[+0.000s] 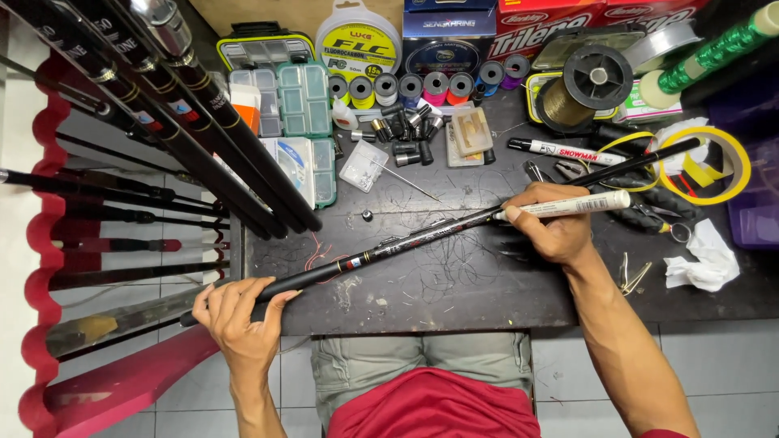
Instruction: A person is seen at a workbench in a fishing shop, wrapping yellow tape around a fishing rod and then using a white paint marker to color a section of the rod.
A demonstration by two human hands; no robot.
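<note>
Two hands work one black fishing rod (422, 235): left hand (239, 316) fingers curled around its butt, right hand (552, 227) pinching a white marker (568, 205) against it.

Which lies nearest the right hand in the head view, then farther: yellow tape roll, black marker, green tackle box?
From the right hand:
1. Black marker, just beyond it.
2. Yellow tape roll, off to its right.
3. Green tackle box, far left across the table.
</note>
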